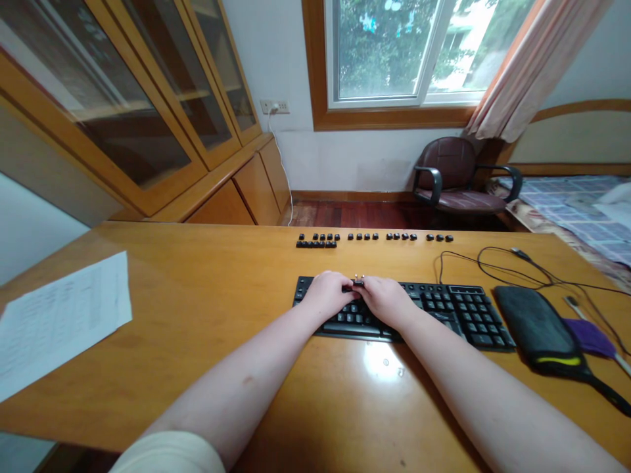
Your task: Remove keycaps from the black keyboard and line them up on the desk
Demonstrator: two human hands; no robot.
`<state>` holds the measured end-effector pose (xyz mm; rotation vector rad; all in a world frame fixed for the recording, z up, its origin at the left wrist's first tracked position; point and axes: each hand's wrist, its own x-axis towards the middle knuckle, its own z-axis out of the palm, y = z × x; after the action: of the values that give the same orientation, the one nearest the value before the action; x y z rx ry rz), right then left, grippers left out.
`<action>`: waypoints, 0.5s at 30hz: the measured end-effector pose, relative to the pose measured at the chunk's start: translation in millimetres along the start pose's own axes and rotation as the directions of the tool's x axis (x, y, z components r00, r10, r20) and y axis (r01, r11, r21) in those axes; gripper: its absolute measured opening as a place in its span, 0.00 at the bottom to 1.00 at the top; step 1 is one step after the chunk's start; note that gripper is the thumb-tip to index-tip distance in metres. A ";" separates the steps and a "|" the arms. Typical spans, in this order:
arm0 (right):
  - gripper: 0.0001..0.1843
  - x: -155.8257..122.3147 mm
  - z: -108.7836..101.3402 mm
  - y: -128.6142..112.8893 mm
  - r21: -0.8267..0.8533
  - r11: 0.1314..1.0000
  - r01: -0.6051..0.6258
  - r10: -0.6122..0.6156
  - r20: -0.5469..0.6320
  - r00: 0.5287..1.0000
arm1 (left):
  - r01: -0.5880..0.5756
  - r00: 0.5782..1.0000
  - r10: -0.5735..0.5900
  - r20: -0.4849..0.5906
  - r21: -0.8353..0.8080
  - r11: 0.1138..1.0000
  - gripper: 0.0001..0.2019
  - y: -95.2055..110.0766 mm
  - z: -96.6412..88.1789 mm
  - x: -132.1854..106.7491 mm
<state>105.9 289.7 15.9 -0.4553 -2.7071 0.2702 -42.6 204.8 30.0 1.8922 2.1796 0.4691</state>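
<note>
A black keyboard (pixel 444 312) lies on the wooden desk (pixel 207 315). Both my hands rest on its left half, side by side. My left hand (pixel 328 294) and my right hand (pixel 387 299) have their fingers curled and pinched together on a small dark tool or key (pixel 358 283) with metal prongs, at the keyboard's upper rows. Several removed black keycaps (pixel 318 240) sit in rows near the desk's far edge, well beyond the hands.
A printed paper sheet (pixel 59 322) lies at the left. A black cloth-covered brush (pixel 542 332), a purple item (pixel 589 336) and the keyboard cable (pixel 497 263) lie at the right. A chair (pixel 456 177), cabinets and a bed stand behind.
</note>
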 end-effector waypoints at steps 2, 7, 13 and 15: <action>0.14 -0.5 1.8 -0.2 -0.009 1.000 0.011 -0.012 -0.019 1.000 | 0.008 1.000 -0.008 0.004 0.000 1.000 0.13 0.3 -0.2 -0.3; 0.11 5.3 -3.2 0.3 0.099 0.970 -0.221 0.227 -0.056 0.972 | -0.016 1.000 0.015 -0.016 -0.074 0.997 0.14 -0.5 0.2 -2.4; 0.12 3.1 -8.4 2.8 0.203 0.954 -0.221 0.247 -0.113 0.962 | 0.010 0.997 -0.022 -0.075 -0.167 0.986 0.12 4.3 -2.1 -5.2; 0.12 0.5 -9.2 3.2 0.255 0.952 -0.170 0.210 -0.139 0.968 | 0.020 0.993 -0.044 -0.109 -0.211 0.977 0.11 6.0 -3.3 -5.6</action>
<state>110.1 294.0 23.6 -0.6371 -2.4316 0.5814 -37.5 199.7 35.0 1.7554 2.1283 0.7851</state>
